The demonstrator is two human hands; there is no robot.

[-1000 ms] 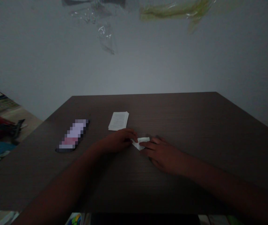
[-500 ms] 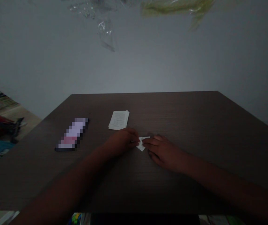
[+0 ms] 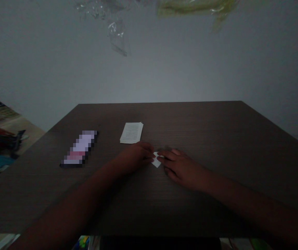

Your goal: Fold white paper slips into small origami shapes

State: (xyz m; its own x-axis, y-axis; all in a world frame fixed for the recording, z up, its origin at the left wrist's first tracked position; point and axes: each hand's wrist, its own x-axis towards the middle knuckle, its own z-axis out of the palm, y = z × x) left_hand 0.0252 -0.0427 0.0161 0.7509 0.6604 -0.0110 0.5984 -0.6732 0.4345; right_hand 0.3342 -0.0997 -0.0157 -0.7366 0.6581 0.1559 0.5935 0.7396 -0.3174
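Note:
A small folded piece of printed paper lies on the table between my hands, its lower end tapering to a point. My left hand is at its left edge, fingers bent and closed on that edge; the fingertips are partly hidden. From the right, my right hand lies over the paper's other side, fingers stretched and a little apart, fingertips pressing on it. Just beyond my left hand rests a stack of printed paper sheets.
A phone with a blurred screen lies to the left on the dark wooden table. Behind the table stands a pale wall with clear and yellow plastic at its top. Red and blue items are on the floor at left.
My right fingers have slid slightly left over the paper, covering more of its upper right corner. My left hand stays at the left edge.

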